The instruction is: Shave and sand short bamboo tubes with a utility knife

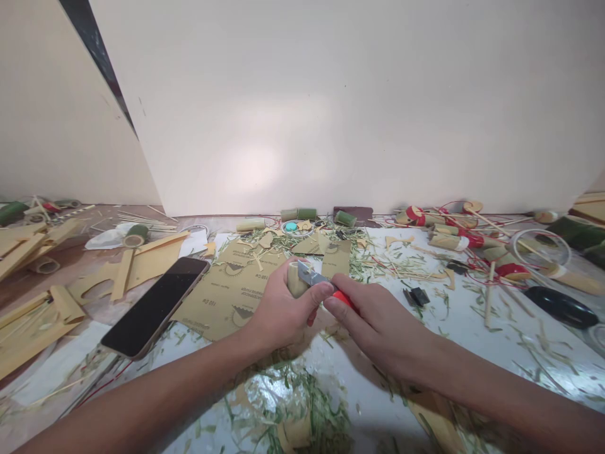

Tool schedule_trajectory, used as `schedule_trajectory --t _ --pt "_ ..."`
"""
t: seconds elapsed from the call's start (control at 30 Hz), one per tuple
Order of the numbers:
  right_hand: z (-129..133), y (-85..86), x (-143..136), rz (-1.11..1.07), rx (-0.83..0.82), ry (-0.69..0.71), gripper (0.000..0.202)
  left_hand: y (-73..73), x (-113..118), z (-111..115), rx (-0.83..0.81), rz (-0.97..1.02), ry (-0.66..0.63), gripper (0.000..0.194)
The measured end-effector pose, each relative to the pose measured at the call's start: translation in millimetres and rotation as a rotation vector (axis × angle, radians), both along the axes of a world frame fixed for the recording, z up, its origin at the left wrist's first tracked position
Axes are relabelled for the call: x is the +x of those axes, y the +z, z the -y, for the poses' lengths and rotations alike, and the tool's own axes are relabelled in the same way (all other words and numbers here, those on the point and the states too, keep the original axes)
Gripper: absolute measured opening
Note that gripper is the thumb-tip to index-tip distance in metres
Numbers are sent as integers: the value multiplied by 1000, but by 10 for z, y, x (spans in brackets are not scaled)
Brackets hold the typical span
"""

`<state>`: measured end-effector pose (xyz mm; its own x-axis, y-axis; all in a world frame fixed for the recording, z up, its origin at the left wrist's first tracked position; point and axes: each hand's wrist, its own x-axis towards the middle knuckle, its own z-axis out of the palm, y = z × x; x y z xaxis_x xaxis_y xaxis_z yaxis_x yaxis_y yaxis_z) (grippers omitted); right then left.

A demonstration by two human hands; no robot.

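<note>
My left hand (286,309) is closed around a short pale piece of bamboo (295,280), whose upper end shows above my fingers. In my right hand (366,312) is a utility knife (344,297) with a red handle. Its grey blade (309,273) lies against the top of the bamboo, and my left thumb is close to the blade. Both hands are above the work surface, just right of a brown sheet of sandpaper (222,290) with dark print. My fingers hide the lower part of the bamboo.
Green shavings (302,403) litter the white board. A black phone (155,309) lies at left beside cut yellowish card pieces (123,274). Bamboo pieces with red string (472,239), a tape roll (541,249) and a black glossy object (561,307) lie at right. A pale panel (354,107) stands behind.
</note>
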<state>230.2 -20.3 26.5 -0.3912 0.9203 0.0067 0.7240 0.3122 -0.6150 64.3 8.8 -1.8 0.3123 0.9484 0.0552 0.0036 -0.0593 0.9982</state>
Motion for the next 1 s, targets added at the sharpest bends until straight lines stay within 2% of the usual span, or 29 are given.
schedule_trajectory --t 0.1,0.2,0.37,0.5,0.67,0.77,0.87,1.0 --pt "-103 -44 58 7 33 -115 32 -4 -9 -37 13 3 61 37" --pt "-230 -77 151 -26 112 -181 33 -26 -41 -87 5 58 30 37" --pt "-273 -89 222 -60 135 -142 25 -97 -77 -122 -64 118 -103 38" --pt "-263 -23 270 -77 183 -65 32 -103 -81 -128 -126 162 -206 35" --pt "-229 139 382 2 222 -80 37 36 -113 -114 4 -70 -247 32" --pt "-81 192 409 111 227 7 38 138 -158 -1 108 -267 -193 39" --pt "148 187 395 214 266 96 33 185 -206 183 242 -492 -158 40" --pt "414 93 353 356 354 139 31 135 -263 386 424 -671 -213 33"
